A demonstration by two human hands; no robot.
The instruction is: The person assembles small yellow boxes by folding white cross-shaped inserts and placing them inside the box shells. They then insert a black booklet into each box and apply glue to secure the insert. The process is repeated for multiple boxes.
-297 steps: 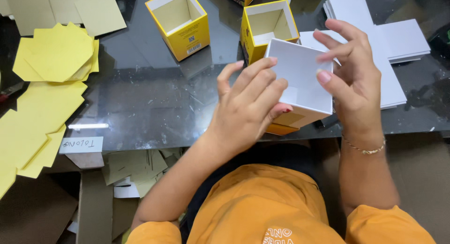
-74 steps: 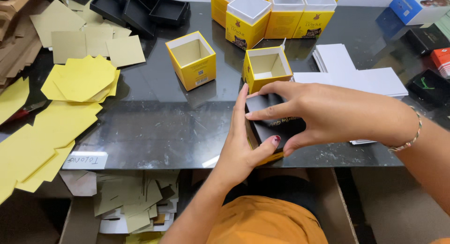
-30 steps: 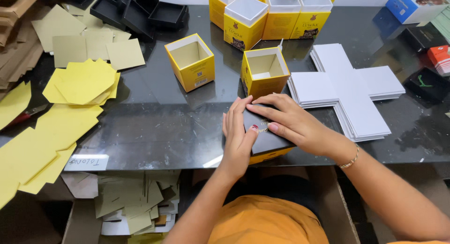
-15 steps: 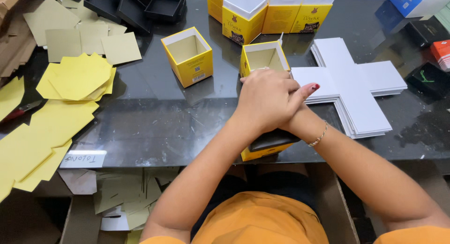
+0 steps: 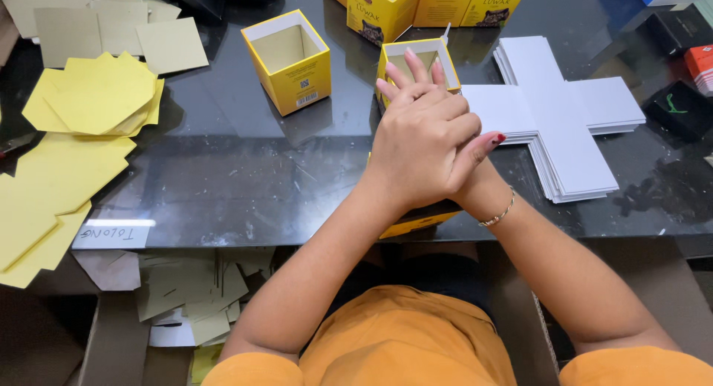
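Observation:
A small yellow box [image 5: 417, 224] stands at the table's front edge, mostly hidden under my hands. My left hand [image 5: 423, 145] lies palm down on top of my right hand, thumb out to the right. Of my right hand [image 5: 413, 73] only the fingertips show beyond the left hand; its wrist below wears a thin bracelet. Both hands are stacked and press down on the top of the box. I cannot see the box's top.
Two open yellow boxes [image 5: 286, 59] [image 5: 445, 53] stand beyond the hands. A stack of white cross-shaped card blanks [image 5: 564, 126] lies to the right. Yellow sheets [image 5: 89, 108] and brown card squares [image 5: 119, 30] lie left. Printed yellow boxes [image 5: 401, 7] stand at the back, and dark boxes [image 5: 679, 108] far right.
Earlier my hands held a white card over the box, then pushed a dark piece onto it. Now the hands are stacked on top and the view has closed in.

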